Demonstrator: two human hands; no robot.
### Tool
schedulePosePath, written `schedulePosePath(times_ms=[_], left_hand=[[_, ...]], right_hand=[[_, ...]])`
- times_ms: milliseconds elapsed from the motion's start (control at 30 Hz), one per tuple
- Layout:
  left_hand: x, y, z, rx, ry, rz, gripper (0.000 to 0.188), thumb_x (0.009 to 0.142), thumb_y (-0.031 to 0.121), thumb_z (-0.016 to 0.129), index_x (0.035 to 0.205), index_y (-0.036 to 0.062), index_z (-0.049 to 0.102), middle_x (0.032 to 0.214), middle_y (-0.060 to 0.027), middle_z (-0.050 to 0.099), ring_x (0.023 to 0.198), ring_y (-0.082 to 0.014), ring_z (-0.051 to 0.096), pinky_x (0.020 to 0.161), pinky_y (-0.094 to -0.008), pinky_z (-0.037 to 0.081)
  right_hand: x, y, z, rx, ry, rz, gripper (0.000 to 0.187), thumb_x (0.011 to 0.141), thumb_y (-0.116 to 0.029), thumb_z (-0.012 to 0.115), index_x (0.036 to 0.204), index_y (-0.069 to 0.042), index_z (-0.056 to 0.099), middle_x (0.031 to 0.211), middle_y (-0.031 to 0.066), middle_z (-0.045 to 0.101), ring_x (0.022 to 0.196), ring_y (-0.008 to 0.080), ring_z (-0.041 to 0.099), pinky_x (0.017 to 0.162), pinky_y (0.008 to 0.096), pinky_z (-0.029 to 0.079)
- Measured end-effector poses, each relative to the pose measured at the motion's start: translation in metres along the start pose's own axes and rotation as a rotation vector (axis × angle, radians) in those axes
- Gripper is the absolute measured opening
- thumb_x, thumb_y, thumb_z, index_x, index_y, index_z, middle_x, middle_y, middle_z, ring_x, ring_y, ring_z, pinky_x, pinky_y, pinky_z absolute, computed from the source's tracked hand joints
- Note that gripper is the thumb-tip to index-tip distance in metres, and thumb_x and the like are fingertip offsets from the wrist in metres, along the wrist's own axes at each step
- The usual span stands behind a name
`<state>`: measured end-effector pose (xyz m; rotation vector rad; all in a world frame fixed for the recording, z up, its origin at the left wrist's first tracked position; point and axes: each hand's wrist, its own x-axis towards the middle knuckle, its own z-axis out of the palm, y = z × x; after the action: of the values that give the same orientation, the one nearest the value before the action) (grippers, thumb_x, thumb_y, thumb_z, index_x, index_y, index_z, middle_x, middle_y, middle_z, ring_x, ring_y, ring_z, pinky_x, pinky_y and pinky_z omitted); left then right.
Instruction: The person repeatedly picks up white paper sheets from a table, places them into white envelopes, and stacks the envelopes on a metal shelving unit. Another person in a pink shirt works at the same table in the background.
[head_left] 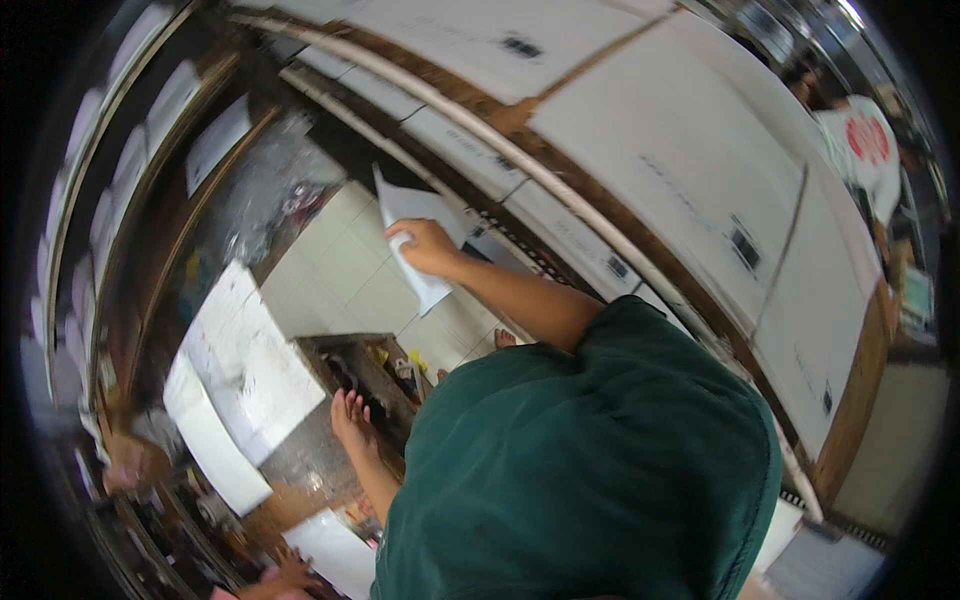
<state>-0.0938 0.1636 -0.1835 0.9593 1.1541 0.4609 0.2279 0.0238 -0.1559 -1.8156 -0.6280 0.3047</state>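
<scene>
My right hand (pixel 425 248) is closed around a white sheet of paper (pixel 428 290), which bends in the grip and hangs over the tiled floor. Lower and to the left, my left hand (pixel 352 420) holds nothing, its fingers stretched out and slightly apart. It is beside an open-fronted wooden box (pixel 345 345) with small items inside that I cannot make out. Left of that hand lies a white board (pixel 255 350) with worn marks, and a curved white sheet (pixel 205 430) lies along its edge.
Large white sheets (pixel 680 170) cover the long wooden racks on my right. Wooden shelves (pixel 150 210) with white sheets stand on the left, near clear plastic wrapping (pixel 265 210). Another person's hand (pixel 290 578) is at the lower left. A person in a white shirt (pixel 862 150) stands far right.
</scene>
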Motion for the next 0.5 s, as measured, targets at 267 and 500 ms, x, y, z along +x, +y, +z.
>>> schedulePosePath(times_ms=[267,500], left_hand=[[-0.010,-0.005,-0.026,-0.075,0.126,0.121,0.035,0.082,0.030,0.061,0.109,0.0081,0.056,0.098,-0.0036,0.061,0.087,-0.0120,0.057,0.074,-0.0267,0.044],[-0.036,-0.050,-0.058,0.686,0.872,0.515,0.034,0.073,0.030,0.067,0.095,0.0054,0.059,0.085,-0.0119,0.056,0.078,-0.0264,0.056,0.069,-0.0364,0.045]], right_hand=[[0.013,0.009,0.007,-0.057,-0.065,-0.105,0.047,0.066,0.007,0.044,0.105,-0.009,0.063,0.085,0.0038,0.061,0.055,0.0075,0.046,0.048,0.0225,0.038],[0.020,0.015,0.023,0.161,-0.196,-0.005,0.037,0.072,0.008,0.047,0.106,0.000,0.060,0.095,0.0065,0.060,0.081,0.0127,0.055,0.073,0.0229,0.042]])
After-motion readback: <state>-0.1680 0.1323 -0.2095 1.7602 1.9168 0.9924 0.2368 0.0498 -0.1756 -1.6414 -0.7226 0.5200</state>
